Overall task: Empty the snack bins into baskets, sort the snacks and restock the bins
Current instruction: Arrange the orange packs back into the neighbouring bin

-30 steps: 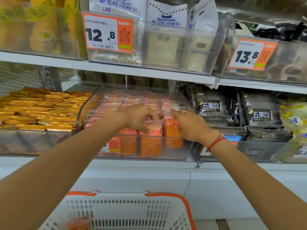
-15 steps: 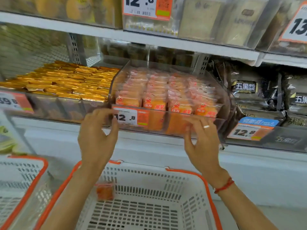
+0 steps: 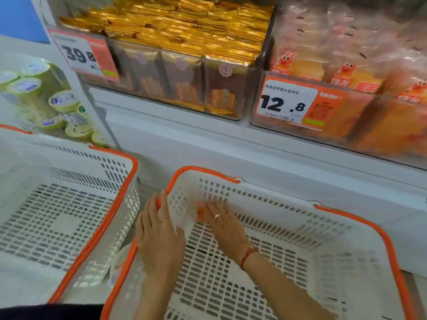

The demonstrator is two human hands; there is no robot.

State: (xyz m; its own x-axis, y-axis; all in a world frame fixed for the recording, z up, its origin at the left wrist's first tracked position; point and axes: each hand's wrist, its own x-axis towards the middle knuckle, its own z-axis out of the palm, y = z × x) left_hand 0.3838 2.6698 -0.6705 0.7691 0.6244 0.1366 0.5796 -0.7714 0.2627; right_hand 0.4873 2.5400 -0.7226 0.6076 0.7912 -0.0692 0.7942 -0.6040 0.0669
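The task looked barely begun. Two bins filled the top of the frame, the gold bin (image 3: 184,42) at centre and the orange bin (image 3: 346,77) at upper right, both packed. Below, the left basket (image 3: 69,204) showed nothing inside, and the right basket (image 3: 300,250) held one packet (image 3: 200,210) at centre. The left hand (image 3: 159,236) lay flat-fingered on that basket's rim; the right hand (image 3: 225,224) reached flat toward the packet, grip unclear.

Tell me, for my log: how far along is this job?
Barely started: one orange packet lies in the right basket; the left basket shows none. Right hand touches that packet, left hand rests on the rim. Left: the gold bin and orange bin look full.
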